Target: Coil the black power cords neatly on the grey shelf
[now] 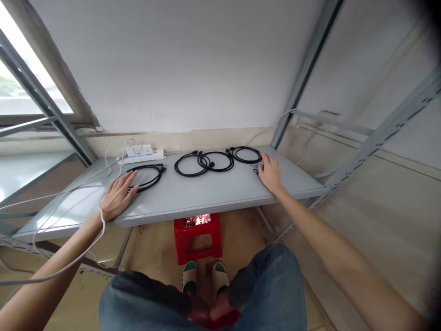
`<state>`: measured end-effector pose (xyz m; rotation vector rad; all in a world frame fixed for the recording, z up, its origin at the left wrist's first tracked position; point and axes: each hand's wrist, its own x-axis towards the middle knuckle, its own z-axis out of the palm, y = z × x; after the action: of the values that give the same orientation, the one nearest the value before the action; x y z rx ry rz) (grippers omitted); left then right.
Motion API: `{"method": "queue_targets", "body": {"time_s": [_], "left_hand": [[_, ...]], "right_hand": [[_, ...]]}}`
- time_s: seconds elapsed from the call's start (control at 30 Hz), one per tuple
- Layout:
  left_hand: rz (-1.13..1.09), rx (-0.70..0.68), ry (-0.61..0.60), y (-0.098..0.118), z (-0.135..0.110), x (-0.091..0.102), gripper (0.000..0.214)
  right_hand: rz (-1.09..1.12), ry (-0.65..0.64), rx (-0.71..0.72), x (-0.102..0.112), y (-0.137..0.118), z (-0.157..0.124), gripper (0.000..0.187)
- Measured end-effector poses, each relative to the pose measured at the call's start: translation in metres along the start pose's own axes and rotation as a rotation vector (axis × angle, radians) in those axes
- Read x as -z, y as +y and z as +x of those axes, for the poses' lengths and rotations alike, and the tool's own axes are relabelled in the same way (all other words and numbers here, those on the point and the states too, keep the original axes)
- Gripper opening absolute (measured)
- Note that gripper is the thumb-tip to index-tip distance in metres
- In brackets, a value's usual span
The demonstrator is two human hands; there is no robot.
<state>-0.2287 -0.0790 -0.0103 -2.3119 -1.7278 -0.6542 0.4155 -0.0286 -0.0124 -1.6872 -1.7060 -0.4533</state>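
Note:
A grey metal shelf (193, 197) carries several coiled black cables. My left hand (118, 195) lies on the left coiled cable (151, 183), fingers stretched out over its near-left side. Two more coils, a middle-left cable (188, 174) and a middle-right cable (220, 170), overlap at the centre. On the far right, my right hand (271, 174) rests with its fingers apart at the edge of the right coiled cable (245, 161). Small thin black pieces, perhaps ties (255, 170), lie beside its thumb and are partly hidden by the hand.
A white power strip (143, 156) with plugs stands at the back left. A white cord (99, 234) crosses over my left wrist. Metal uprights (303, 78) frame the shelf. Below it, a red stool (198, 239) holds a lit screen (197, 220).

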Motion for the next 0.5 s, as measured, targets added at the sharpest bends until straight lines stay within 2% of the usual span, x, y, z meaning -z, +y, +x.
{"method": "queue_targets", "body": {"time_s": [0.2, 0.5], "left_hand": [[-0.015, -0.016, -0.028, -0.003, -0.001, -0.008, 0.074], [-0.069, 0.001, -0.101, -0.006, -0.003, -0.013, 0.072]], "right_hand": [[-0.010, -0.050, 0.035, -0.005, -0.002, 0.002, 0.060], [-0.044, -0.102, 0.013, -0.007, -0.001, 0.001, 0.060]]}}
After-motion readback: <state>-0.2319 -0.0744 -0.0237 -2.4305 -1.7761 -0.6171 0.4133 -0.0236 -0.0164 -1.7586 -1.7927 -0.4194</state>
